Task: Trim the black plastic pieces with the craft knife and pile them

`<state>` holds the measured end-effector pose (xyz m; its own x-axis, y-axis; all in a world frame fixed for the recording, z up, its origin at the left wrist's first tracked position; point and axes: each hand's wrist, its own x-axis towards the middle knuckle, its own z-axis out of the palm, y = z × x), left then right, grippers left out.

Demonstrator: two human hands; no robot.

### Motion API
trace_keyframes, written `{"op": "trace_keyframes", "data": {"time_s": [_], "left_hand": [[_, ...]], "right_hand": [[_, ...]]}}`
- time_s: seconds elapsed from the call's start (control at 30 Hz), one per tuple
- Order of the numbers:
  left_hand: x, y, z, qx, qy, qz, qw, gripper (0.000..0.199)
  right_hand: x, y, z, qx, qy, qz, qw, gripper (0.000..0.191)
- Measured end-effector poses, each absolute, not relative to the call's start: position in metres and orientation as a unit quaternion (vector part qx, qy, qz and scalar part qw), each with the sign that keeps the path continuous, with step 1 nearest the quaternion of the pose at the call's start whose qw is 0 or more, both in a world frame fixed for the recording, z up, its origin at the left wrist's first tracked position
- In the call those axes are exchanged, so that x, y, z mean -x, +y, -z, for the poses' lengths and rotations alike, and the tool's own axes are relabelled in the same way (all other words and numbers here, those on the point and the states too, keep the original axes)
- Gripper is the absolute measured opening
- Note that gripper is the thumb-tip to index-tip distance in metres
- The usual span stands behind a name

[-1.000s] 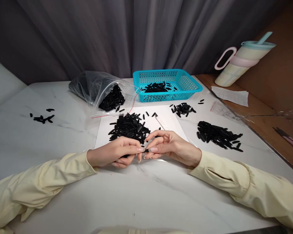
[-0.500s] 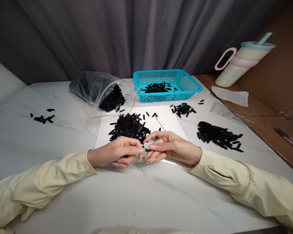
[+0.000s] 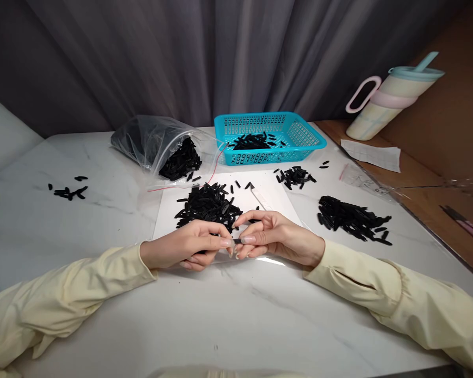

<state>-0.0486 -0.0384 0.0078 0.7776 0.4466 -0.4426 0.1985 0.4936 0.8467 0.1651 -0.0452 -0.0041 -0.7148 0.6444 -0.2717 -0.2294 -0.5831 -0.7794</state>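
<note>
A small, narrow black piece [image 3: 237, 241] spans the gap between my two hands, low over the near edge of a white sheet [image 3: 274, 178]. My left hand [image 3: 195, 244] pinches its left end between thumb and fingers. From the other side, my right hand [image 3: 266, 235] grips the right end with thumb and index finger. Most of the piece is covered by the fingertips. Just beyond my left hand lies a heap of similar black pieces [image 3: 208, 205] on the sheet. A slim tool with a pale handle and dark pointed tip [image 3: 258, 195] rests behind my right hand.
A blue basket [image 3: 276, 156] with black pieces stands at the back. Left of it lies an open clear zip bag [image 3: 145, 139] of them. Loose pieces lie at left [image 3: 69, 193], and piles at right [image 3: 349, 220] and back right [image 3: 295, 177]. A tumbler [image 3: 392, 100] stands far right.
My hands have come slightly closer together, and the black piece now bridges their fingertips. The piles, bag and basket look the same.
</note>
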Motion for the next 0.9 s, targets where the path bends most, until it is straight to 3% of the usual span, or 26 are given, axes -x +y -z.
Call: {"op": "trace_keyframes", "data": {"time_s": [0.2, 0.4, 0.5, 0.67, 0.9], "left_hand": [[0.048, -0.039, -0.010, -0.497, 0.330, -0.088, 0.798, 0.022], [0.045, -0.039, -0.012, -0.494, 0.346, -0.089, 0.792, 0.024], [0.046, -0.040, -0.011, -0.493, 0.345, -0.090, 0.793, 0.021], [0.045, -0.040, -0.012, -0.494, 0.350, -0.093, 0.791, 0.014], [0.044, -0.039, -0.012, -0.498, 0.353, -0.101, 0.785, 0.017]], "right_hand": [[-0.163, -0.049, 0.005, 0.299, -0.415, -0.809, 0.289, 0.028], [-0.159, -0.060, 0.007, 0.341, -0.531, -0.684, 0.367, 0.021], [-0.160, -0.065, 0.009, 0.348, -0.670, -0.524, 0.393, 0.012], [-0.162, -0.067, 0.015, 0.327, -0.827, -0.177, 0.423, 0.017], [-0.175, -0.060, 0.014, 0.246, -0.890, -0.007, 0.383, 0.031]]}}
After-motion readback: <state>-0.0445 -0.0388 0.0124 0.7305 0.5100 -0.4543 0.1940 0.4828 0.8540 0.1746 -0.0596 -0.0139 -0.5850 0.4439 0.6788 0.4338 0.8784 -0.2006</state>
